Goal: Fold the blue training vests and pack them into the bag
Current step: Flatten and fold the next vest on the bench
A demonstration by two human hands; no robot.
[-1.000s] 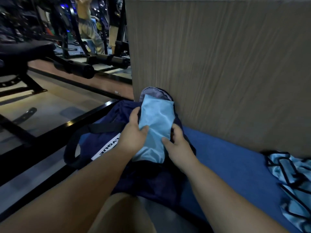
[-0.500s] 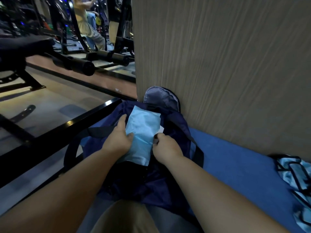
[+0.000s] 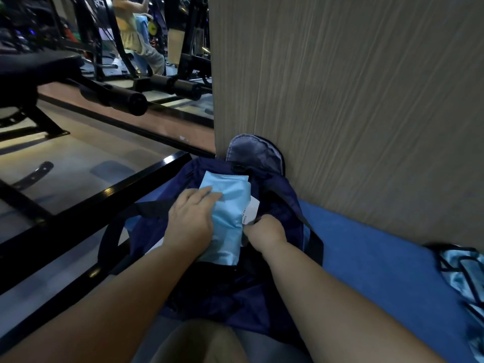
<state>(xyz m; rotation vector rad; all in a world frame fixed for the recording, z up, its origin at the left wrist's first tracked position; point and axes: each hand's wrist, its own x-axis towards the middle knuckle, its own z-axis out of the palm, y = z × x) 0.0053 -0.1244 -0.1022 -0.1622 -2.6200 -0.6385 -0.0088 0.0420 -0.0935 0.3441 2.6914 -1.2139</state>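
A: Folded light-blue training vest [image 3: 230, 221], where is it?

B: Coming to it, big stuff first. Grey-brown wood-grain wall panel [image 3: 366, 100] fills the upper right of the frame. Blue padded mat [image 3: 379, 258] runs along its foot, lower right. Black metal frame rail [image 3: 104, 200] cuts diagonally across the left of the frame.

A: Bag?

B: Dark navy fabric bag [image 3: 235, 297], centre to lower centre, on the mat's left end. Its far end touches the panel's corner. Mouth open, greyish flap turned up against the panel. Black webbing strap [image 3: 149, 209] loops off its left side.

A: Now the vest.

B: Frame centre, lying in the bag's open mouth, long side running up and down the frame. Loose light-blue vests with black trim [image 3: 461, 279] are heaped at the right edge on the mat, well apart from the bag.

A: Hands?

B: Left hand [image 3: 191, 221] is palm down on the vest's left half, fingers straight, pressing. Right hand [image 3: 264, 231] has its fingers curled, gripping the bag's rim just beside the vest's right edge.

A: Smallest?

B: White printed label [image 3: 251, 209], sticking out at the vest's right edge by the right thumb. Print too small to read.
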